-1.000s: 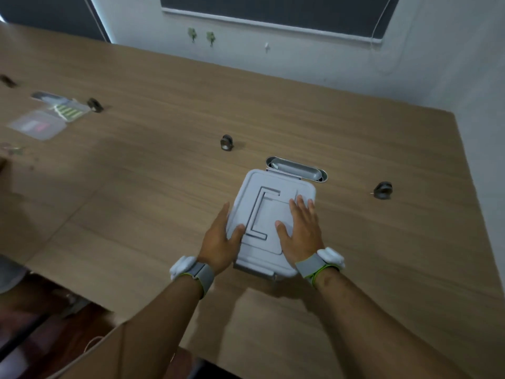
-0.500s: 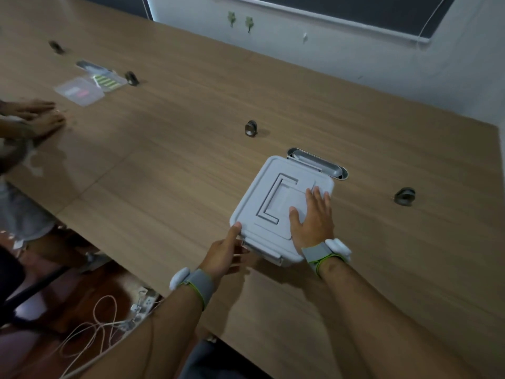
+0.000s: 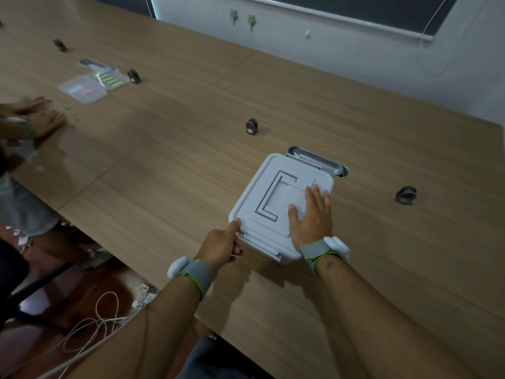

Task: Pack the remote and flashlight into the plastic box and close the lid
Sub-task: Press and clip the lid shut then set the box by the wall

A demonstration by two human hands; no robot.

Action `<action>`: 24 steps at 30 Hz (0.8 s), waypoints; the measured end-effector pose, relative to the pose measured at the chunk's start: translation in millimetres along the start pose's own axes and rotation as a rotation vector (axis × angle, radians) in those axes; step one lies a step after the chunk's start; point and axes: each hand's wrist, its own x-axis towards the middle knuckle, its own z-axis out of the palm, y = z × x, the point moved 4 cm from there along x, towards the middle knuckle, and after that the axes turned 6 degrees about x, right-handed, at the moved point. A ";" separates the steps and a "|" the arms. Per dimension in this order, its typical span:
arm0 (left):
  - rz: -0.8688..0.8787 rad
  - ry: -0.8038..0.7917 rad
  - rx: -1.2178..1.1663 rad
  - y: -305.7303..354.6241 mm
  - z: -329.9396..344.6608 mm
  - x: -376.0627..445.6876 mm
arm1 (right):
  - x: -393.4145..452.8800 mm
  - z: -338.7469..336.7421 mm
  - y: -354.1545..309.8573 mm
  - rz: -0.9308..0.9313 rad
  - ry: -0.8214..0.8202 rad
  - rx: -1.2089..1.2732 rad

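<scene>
The grey plastic box (image 3: 273,203) is sitting on the wooden table (image 3: 191,149) near its front edge, with the lid (image 3: 284,192) lying flat over the top and covering the contents; the remote and flashlight are not showing. The right hand (image 3: 310,217) is lying palm-down and spread flat on the right part of the lid, fingers extended, gripping nothing. The left hand (image 3: 221,246) is curled at the box's near-left corner, with the thumb resting on the lid's rim and the other fingers tucked against the side clip (image 3: 262,247); whether they are pinching the clip cannot be told. Both wrists are wearing grey bands with white modules. Just behind the box, a metal cable grommet (image 3: 319,162) is set into the tabletop. Small dark round objects are lying well apart: one (image 3: 251,126) behind the box to the left, one (image 3: 406,195) to the right. Farther left, a clear plastic container (image 3: 83,90) is resting on the table, and another person's hands (image 3: 38,116) are blurring at the left edge. White cables (image 3: 93,324) are lying on the floor
</scene>
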 end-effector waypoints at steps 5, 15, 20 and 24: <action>0.341 0.298 0.376 9.8 -14.5 -2.7 | 0.2 0.5 0.9 -0.003 -0.003 0.019; 1.141 0.192 0.801 18.4 -4.2 -4.3 | 0.1 0.6 0.7 -0.010 0.004 0.040; 1.108 0.130 0.798 26.5 -4.5 -2.7 | 1.5 0.6 0.4 -0.012 0.008 0.035; 1.060 0.098 0.801 29.7 -4.1 -4.9 | 1.6 0.5 0.4 -0.013 0.013 0.040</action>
